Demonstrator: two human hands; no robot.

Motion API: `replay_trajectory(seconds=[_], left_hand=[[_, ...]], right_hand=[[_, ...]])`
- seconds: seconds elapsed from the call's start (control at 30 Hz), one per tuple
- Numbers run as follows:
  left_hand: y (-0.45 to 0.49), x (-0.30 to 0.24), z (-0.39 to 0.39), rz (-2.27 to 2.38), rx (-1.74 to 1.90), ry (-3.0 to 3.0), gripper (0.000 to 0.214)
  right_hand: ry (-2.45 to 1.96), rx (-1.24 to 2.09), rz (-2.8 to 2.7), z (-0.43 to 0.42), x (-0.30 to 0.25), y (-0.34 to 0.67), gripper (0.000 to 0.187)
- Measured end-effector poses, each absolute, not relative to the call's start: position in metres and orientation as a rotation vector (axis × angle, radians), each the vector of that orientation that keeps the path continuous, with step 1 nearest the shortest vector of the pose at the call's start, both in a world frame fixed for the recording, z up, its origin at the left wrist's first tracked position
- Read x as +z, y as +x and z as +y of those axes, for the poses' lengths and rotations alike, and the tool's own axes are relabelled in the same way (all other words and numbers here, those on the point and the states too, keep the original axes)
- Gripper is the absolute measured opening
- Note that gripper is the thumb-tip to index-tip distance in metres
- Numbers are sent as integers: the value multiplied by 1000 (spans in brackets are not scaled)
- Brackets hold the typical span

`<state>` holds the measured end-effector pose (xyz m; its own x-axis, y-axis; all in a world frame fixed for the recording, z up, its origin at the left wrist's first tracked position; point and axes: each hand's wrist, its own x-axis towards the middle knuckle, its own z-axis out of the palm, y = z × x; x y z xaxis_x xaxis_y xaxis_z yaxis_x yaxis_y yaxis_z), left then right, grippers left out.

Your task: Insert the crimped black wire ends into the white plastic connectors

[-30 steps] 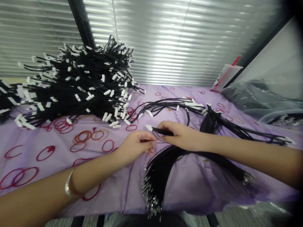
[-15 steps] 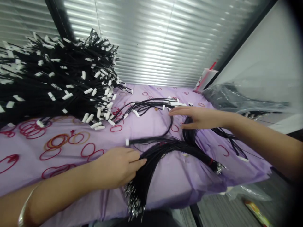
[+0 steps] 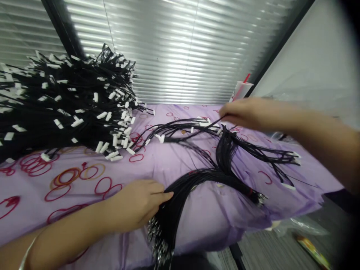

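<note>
The left hand (image 3: 140,204) lies flat, fingers loosely extended, pressing on the black cable bundle (image 3: 194,180) at 6 o'clock on the purple tabletop (image 3: 84,195). The right hand (image 3: 244,112), blurred at 2 o'clock, pinches one thin black cable (image 3: 191,133) lifted toward 12 o'clock.

A single head-worn camera is looking forward and down from the person's seat, sitting close over the near edge of the counter (image 3: 84,165) with its purple cloth. It is facing the window blinds (image 3: 174,48) at 12 o'clock, with the wall corner running off toward 2 o'clock. Both forearms are entering from the bottom: the left hand (image 3: 140,204) is showing near 6 o'clock, the right hand (image 3: 244,112) near 2 o'clock. The wide lens is bending the edges, and the floor is peeking in at 4 o'clock.
</note>
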<state>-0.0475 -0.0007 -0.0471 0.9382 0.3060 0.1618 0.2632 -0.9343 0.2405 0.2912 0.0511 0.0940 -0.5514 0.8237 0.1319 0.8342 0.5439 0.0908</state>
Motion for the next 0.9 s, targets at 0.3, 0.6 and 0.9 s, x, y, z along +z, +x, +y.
replay_trajectory(seconds=[0.3,0.6,0.9], left_hand=[[-47,-49,0,441,335,2848,43],[-46,-48,-1,527,329,2779,43],[-44,-46,1,533,280,2749,43]], right_hand=[[-1864,-613,-2370,54,112,524,52],[-1736,-746,-2319,8,48,444,14],[-1222,-318,-2905,33,-2,283,43]])
